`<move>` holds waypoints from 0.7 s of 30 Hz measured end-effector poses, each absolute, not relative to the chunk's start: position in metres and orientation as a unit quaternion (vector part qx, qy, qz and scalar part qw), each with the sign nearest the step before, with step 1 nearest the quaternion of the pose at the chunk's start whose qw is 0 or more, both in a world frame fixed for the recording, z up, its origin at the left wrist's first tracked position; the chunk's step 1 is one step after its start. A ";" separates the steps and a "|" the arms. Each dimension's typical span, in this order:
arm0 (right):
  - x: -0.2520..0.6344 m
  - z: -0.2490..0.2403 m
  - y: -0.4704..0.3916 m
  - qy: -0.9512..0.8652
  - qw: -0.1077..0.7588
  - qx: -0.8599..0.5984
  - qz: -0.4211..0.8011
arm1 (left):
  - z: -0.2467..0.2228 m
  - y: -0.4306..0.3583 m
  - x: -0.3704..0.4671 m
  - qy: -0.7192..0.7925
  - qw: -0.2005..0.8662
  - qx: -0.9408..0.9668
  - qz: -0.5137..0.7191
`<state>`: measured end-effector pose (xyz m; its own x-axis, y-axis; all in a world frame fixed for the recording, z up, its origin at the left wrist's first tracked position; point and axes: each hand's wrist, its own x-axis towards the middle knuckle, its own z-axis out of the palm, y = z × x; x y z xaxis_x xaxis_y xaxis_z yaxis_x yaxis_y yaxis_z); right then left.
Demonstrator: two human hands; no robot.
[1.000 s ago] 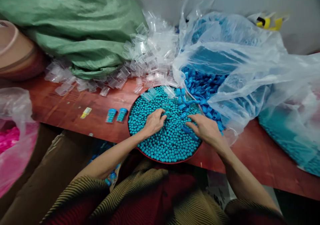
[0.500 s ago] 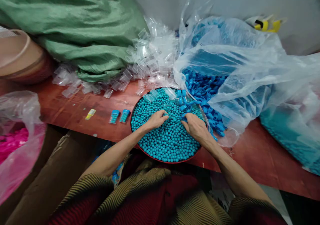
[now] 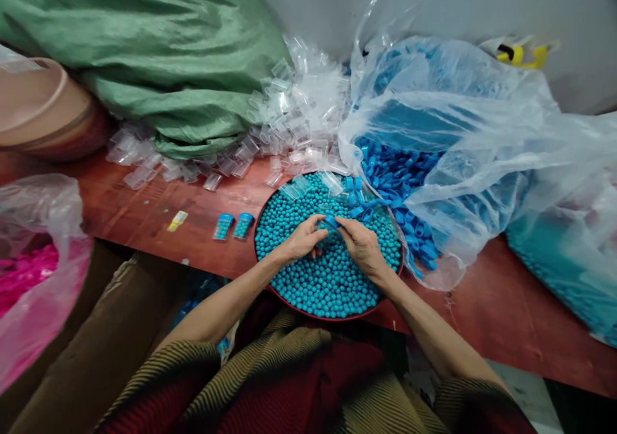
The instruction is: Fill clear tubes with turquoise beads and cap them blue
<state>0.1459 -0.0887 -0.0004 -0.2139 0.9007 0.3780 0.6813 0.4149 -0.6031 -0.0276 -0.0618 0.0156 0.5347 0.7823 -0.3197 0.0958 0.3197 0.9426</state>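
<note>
Over a round red-rimmed tray (image 3: 332,319) full of blue-green balls (image 3: 332,286), both hands meet. My left hand (image 3: 304,238) is closed around a small clear plastic container (image 3: 328,236), partly hidden by the fingers. With thumb and fingers my right hand (image 3: 359,241) pinches a blue cap (image 3: 330,222) at the container's top. Whether the cap is fully seated I cannot tell. Several loose blue caps (image 3: 355,193) and clear containers (image 3: 332,182) lie at the tray's far edge. Left of the tray stand two filled, blue-capped containers (image 3: 223,227) side by side.
Clear containers (image 3: 308,112) are heaped behind the tray, against a green sack (image 3: 193,54). A plastic bag (image 3: 448,112) spills blue caps (image 3: 417,228) at the right. Farther right is a bag of blue-green balls (image 3: 554,273). A yellow-capped piece (image 3: 177,220) and a bucket (image 3: 48,112) are at left.
My right hand has moved left from the tray's right side, bringing a blue cap to the container in my left hand. The hands now meet; the view has shifted slightly.
</note>
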 end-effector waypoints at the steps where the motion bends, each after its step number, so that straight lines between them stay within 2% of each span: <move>1: 0.146 -0.001 -0.091 -0.756 0.362 -0.522 0.158 | 0.017 -0.063 -0.027 0.413 0.708 0.518 0.245; 7: 0.143 0.004 -0.097 -0.668 0.429 -0.561 0.235 | 0.027 -0.066 -0.026 0.413 0.725 0.471 0.287; 12: 0.141 0.010 -0.098 -0.641 0.472 -0.561 0.230 | 0.021 -0.065 -0.027 0.418 0.712 0.483 0.291; 21: 0.141 0.011 -0.102 -0.676 0.458 -0.535 0.219 | 0.026 -0.071 -0.025 0.422 0.706 0.488 0.292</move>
<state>0.1406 -0.1019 0.0114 -0.0092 0.9232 0.3842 0.5221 0.3321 -0.7856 -0.0247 -0.0714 0.0257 0.4731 0.8241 -0.3115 -0.0009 0.3540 0.9353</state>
